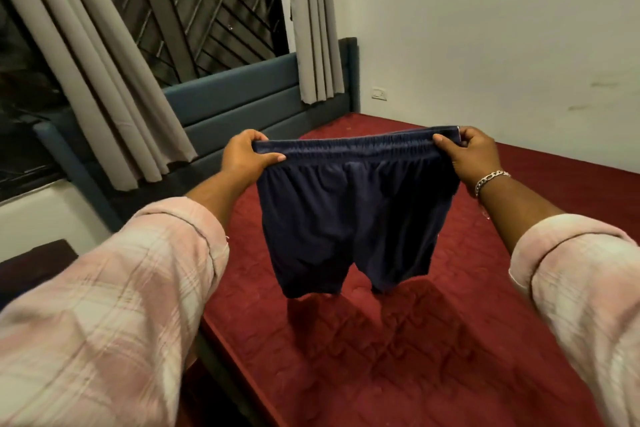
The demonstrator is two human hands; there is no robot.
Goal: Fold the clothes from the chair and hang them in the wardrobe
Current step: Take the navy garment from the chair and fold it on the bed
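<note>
Head view. A pair of navy shorts point(353, 218) hangs in the air above the red mattress point(398, 357), which serves as the reference landmark. The shorts do not touch the mattress; the two leg openings hang just above its surface, and their shadow falls on the quilted cover directly below.

The left hand point(242, 158) grips the left end of the elastic waistband, with the fingers curled over the top edge and the thumb pressed across the front of the fabric. The right hand point(474, 152) grips the right end of the waistband in the same manner, fingers curled round the band, thumb on the near side. The waistband is stretched taut between the two hands, so the shorts lie directly between them and hang below them.

A silver chain bracelet point(490, 180) sits on the right wrist. Both forearms carry pink plaid sleeves point(114, 305) rolled back.

Beyond the mattress stands a padded blue-grey headboard point(242, 97). Grey curtains point(104, 87) hang above the headboard, framing a dark window with a metal grille point(194, 3). A white wall point(502, 28) runs along the far right side of the mattress.
</note>
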